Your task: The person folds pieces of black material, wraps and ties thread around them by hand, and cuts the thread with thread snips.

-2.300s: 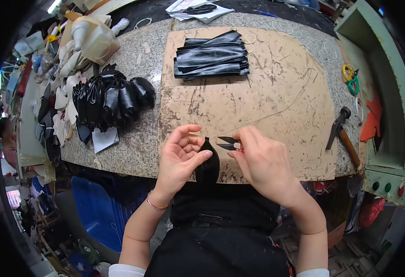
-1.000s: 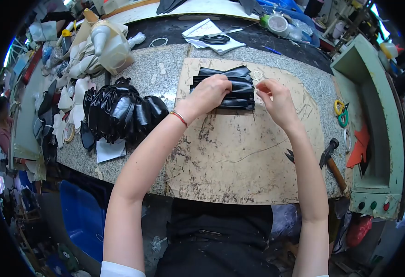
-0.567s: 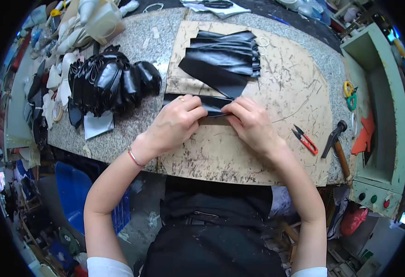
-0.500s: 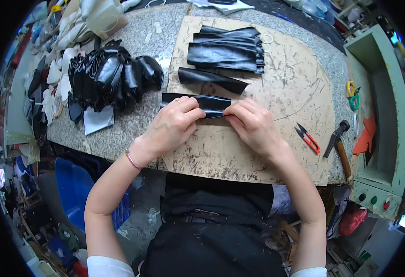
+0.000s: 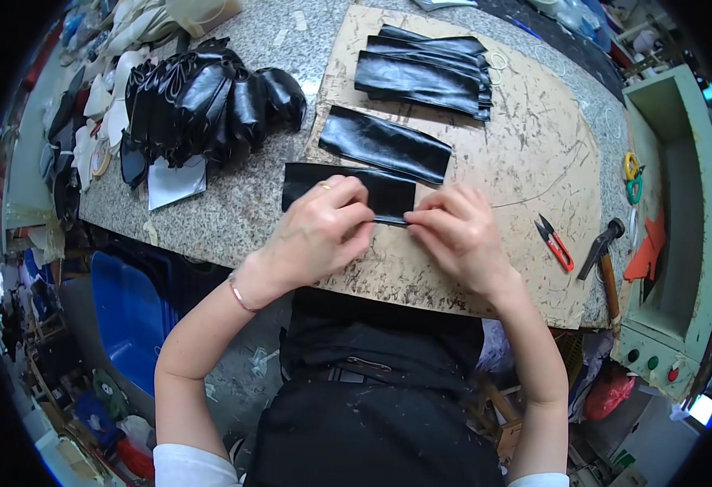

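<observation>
Head view: black strip [image 5: 393,191], one, near left on tan board [image 5: 526,146]; left hand [image 5: 321,227] and right hand [image 5: 463,234], fingers curled at its near edge (grip cannot be told). Step, seemingly: edge-handling; next move calls for fingertip precision.

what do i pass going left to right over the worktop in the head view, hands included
Heap of glossy black pieces → left hand → right hand → red-handled snips → hammer
</observation>
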The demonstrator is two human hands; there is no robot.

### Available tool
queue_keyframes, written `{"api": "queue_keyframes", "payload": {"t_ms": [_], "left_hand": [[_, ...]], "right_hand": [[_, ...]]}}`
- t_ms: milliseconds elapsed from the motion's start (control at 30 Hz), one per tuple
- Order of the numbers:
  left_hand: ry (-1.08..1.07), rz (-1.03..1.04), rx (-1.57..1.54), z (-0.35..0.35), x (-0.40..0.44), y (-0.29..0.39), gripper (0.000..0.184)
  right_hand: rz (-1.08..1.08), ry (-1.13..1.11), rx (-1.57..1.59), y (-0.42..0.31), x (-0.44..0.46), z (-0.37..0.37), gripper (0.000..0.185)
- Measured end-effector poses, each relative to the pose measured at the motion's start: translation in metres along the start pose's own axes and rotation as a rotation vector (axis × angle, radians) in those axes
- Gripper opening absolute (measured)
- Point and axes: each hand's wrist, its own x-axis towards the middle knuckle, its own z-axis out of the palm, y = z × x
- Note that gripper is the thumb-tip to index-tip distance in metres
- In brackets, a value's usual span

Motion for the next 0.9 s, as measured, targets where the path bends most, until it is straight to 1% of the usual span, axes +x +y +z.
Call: {"api": "queue_keyframes", "payload": {"t_ms": [33, 133, 167, 533, 733, 833, 900], "left_hand": [[0.028, -0.002, -0.043, 0.006, 0.003, 0.001, 0.017], [0.056, -0.019, -0.123, 0.018, 0.011, 0.001, 0.014], [0.055, -0.021, -0.118, 0.020, 0.012, 0.000, 0.014], [-0.032, 0.000, -0.067, 0.019, 0.019, -0.001, 0.014], [-0.049, 0.007, -0.049, 0.020, 0.023, -0.001, 0.013], [-0.044, -0.035, -0.050, 0.024, 0.025, 0.000, 0.012], [-0.016, -0.104, -0.110, 0.024, 0.026, 0.001, 0.012]], "right_hand": [[0.018, 0.022, 0.037, 0.001, 0.000, 0.000, 0.011], [0.184, -0.006, 0.127, 0.001, 0.001, -0.002, 0.012], [0.150, -0.015, 0.131, 0.001, 0.002, -0.001, 0.013], [0.117, -0.130, 0.060, -0.002, 0.008, 0.001, 0.011], [0.104, -0.142, 0.071, -0.004, 0.011, -0.002, 0.009], [0.136, -0.107, 0.084, -0.005, 0.011, 0.002, 0.009], [0.166, -0.077, 0.082, -0.006, 0.011, 0.006, 0.010]]}}
